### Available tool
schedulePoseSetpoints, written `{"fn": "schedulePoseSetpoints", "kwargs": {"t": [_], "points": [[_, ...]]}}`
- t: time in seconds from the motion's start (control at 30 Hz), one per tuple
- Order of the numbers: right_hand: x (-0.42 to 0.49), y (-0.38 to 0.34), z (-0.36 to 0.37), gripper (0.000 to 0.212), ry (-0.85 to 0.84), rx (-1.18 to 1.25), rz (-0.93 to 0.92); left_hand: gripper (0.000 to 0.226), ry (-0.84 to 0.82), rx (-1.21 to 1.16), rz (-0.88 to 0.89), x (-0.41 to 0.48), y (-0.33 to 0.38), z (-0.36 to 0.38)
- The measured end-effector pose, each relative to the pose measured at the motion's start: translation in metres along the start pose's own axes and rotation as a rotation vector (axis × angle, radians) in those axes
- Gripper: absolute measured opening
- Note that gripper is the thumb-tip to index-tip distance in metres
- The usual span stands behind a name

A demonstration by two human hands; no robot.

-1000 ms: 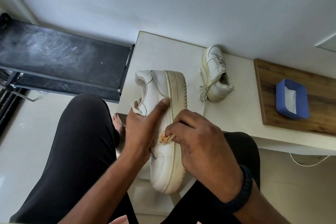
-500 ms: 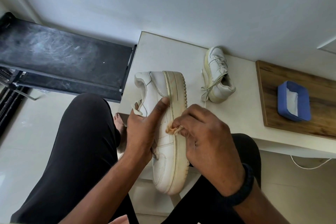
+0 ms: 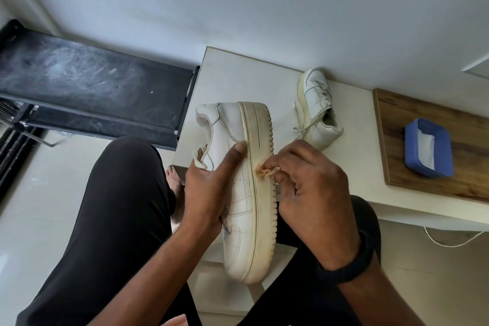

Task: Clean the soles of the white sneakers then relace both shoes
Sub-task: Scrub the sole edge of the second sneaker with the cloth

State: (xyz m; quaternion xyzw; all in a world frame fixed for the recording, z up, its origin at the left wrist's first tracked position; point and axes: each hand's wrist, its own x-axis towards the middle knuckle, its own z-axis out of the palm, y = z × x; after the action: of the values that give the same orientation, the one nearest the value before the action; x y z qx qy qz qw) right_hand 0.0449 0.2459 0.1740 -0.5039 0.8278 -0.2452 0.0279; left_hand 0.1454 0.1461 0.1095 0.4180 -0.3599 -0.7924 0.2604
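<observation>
Progress update on the sole scrub: over the last second the right hand [image 3: 312, 180] has slid its little wad [image 3: 266, 171] up the sidewall of the midsole [image 3: 262, 219], from around the middle of the shoe toward the heel end. So it's a stroke in progress, not a spot dab. Only a short stretch looks covered, so cleaning looks far from done, and relacing is a long way off.

Grip-wise, the right hand pinches the wad between thumb and fingertips and presses it flat onto the rubber. The left hand [image 3: 209, 188] clamps around the upper from the far side, thumb lying across the white leather up to the seam, which keeps the held sneaker [image 3: 238, 206] steady. Neither hand has really let go or regripped.

That shoe is up in the air over the person's lap, at the near edge of the surface [image 3: 238, 74], turned on its side with the tread facing right and the toe pointing back at the person. The midsole is pretty yellowed, with a brownish smear near the toe and an orange tint right where the wad sits. The wad itself is stained tan. Whether this one has its lace in can't be told from here.

The second sneaker [image 3: 317, 108] sits back on the surface near the wall, loosely laced, untouched, and just as yellow around the edge.
</observation>
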Motion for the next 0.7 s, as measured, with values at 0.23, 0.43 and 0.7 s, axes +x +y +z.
{"fn": "schedulePoseSetpoints", "kwargs": {"t": [0.23, 0.43, 0.7], "points": [[-0.016, -0.012, 0.005, 0.015, -0.178, -0.004, -0.156, 0.034, 0.017, 0.016, 0.002, 0.001, -0.002, 0.0], [0.003, 0.012, -0.007, 0.019, 0.038, 0.024, 0.003, 0.047, -0.013, 0.082, 0.005, 0.0, 0.0, 0.001], [-0.014, -0.007, 0.005, 0.018, -0.082, -0.036, -0.176, 0.034, -0.008, 0.015, -0.051, 0.001, -0.002, -0.001]]}}
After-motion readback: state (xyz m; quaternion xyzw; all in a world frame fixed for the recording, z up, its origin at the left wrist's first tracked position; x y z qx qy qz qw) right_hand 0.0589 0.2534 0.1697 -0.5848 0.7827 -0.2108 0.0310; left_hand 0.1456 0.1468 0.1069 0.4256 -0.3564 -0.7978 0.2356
